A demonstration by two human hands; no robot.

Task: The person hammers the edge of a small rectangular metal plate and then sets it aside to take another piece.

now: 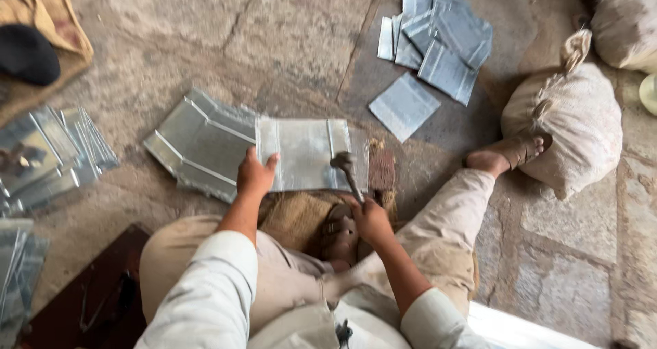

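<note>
head | stone floor [294, 27]; left fingers [254, 174] flat on sheet [304, 154]; right fingers [369, 219] grip hammer [348, 172]

I sit on a stone floor [301, 27]. My metal sheet [304, 154] lies on it; beyond that sheet, a heap of cut sheets [438, 37]; right of it, a cloth sack [571, 126].

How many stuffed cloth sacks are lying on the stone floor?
2: one pale stuffed cloth sack beside the person's outstretched foot, another sack at the top right corner, partly cut off; more may lie outside view.
</note>
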